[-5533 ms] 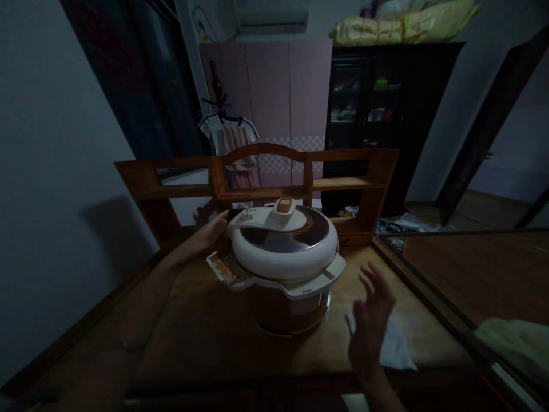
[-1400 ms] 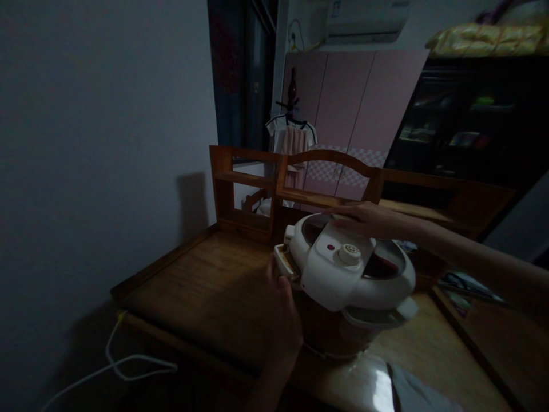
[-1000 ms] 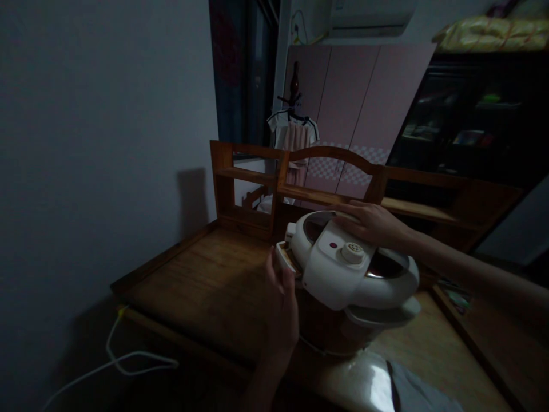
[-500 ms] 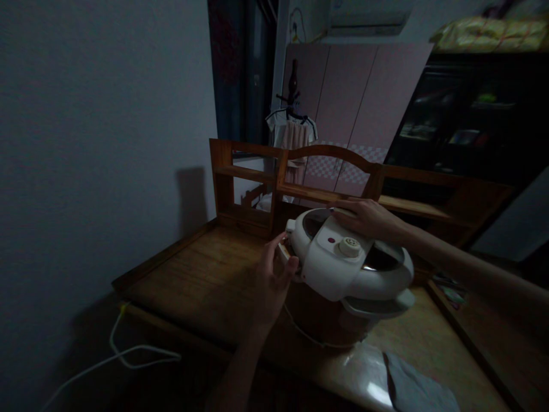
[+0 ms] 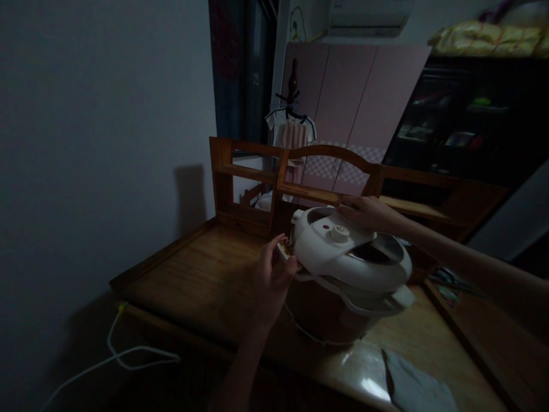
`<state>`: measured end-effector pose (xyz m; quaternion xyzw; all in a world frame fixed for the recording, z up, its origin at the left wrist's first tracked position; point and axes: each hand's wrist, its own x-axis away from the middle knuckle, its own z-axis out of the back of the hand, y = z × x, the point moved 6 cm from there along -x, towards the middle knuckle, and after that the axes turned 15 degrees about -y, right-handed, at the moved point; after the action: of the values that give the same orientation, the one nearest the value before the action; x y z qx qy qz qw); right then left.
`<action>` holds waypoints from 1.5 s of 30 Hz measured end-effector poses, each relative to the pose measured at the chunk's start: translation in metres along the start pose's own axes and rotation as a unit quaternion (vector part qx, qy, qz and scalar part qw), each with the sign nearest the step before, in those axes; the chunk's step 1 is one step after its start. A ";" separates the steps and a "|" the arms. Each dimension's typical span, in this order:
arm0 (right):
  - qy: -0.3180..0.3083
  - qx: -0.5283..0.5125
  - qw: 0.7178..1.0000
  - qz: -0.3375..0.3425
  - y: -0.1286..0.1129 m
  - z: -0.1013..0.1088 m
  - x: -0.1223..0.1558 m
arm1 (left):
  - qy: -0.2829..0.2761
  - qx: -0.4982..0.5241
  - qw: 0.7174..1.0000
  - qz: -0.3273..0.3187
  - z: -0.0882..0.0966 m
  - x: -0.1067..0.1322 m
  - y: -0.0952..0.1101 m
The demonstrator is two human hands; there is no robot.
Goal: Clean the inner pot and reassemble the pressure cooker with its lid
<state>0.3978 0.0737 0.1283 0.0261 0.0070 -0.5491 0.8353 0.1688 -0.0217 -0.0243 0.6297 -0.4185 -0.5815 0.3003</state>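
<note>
An electric pressure cooker (image 5: pixel 321 312) with a brown body stands on the wooden desk. Its white lid (image 5: pixel 315 246) has a round valve knob (image 5: pixel 339 233) and a small red spot on top, and sits turned against the pot's rim. My right hand (image 5: pixel 364 213) is closed over the lid's top handle, most of which it hides. On the cooker's left side, my left hand (image 5: pixel 271 280) grips the side handle (image 5: pixel 283 249) between thumb and fingers. The pot's right side handle (image 5: pixel 403 297) shows below the lid.
A grey cloth (image 5: pixel 420 383) lies at the desk's front edge, right of the cooker. Along the back runs a wooden shelf rail (image 5: pixel 326 151). A white cable (image 5: pixel 141 348) hangs off the front left corner, and a wall (image 5: pixel 128 143) borders the left.
The lid has turned clockwise with my right hand, and its knob has shifted left and up. My left hand stays on the side handle, and the pot keeps its place.
</note>
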 end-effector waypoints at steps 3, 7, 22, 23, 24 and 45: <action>-0.013 0.016 0.999 -0.043 -0.001 -0.002 -0.002 | -0.009 0.000 1.000 0.003 0.001 0.001 0.001; -0.002 0.042 0.996 -0.074 -0.005 -0.005 0.001 | -0.013 -0.038 0.999 -0.020 0.001 0.003 0.001; 0.015 0.053 0.993 -0.108 -0.009 -0.004 0.005 | -0.019 -0.129 0.990 -0.060 -0.004 0.001 -0.009; 0.016 0.040 0.994 -0.099 -0.007 -0.003 0.005 | -0.021 -0.124 0.990 -0.061 -0.003 0.001 -0.011; 0.015 0.028 0.996 -0.086 -0.006 -0.002 0.005 | -0.021 -0.121 0.990 -0.063 -0.002 0.001 -0.012; -0.021 -0.002 1.000 0.016 0.013 0.011 -0.007 | -0.034 -0.145 0.984 -0.097 0.000 0.002 -0.010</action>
<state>0.4069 0.0852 0.1402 0.0132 -0.0103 -0.5361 0.8440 0.1710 -0.0187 -0.0338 0.5969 -0.2770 -0.6835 0.3159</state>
